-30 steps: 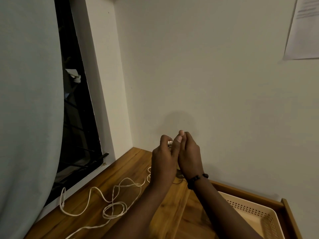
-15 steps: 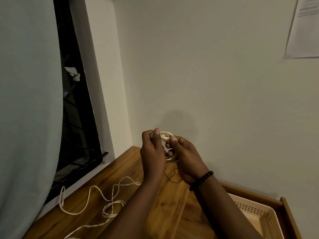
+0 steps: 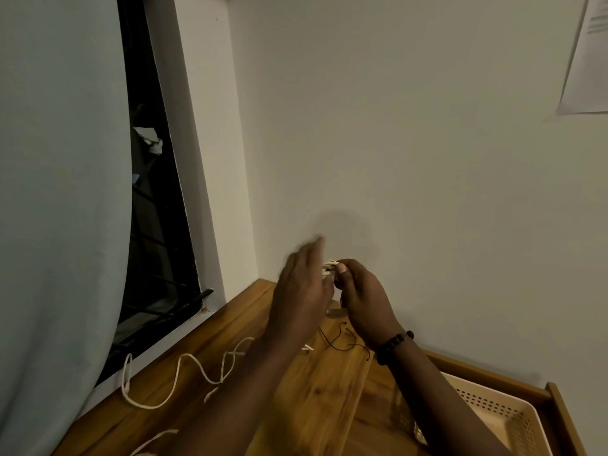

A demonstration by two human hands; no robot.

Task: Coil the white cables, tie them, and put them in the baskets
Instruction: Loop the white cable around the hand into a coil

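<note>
Both my hands are raised above the far edge of the wooden table [image 3: 325, 406]. My right hand [image 3: 363, 299] pinches a small coil of white cable [image 3: 329, 267] between thumb and fingers. My left hand [image 3: 304, 287] is beside the coil, blurred, its back toward me and its fingers stretched upward; whether it holds the cable is hidden. The loose rest of the white cable [image 3: 184, 376] trails in loops over the table at the lower left. A beige perforated basket [image 3: 503, 409] sits at the lower right.
Thin black ties [image 3: 342, 342] lie on the table under my right wrist. A wall rises straight behind the table. A dark window [image 3: 154, 225] and a pale curtain [image 3: 59, 192] fill the left. A paper sheet [image 3: 589, 57] hangs at the upper right.
My left hand has swung up and over the coil, fingers now stretched out. The coil has turned edge-on in my right hand. Some loose cable loops on the table have been drawn in.
</note>
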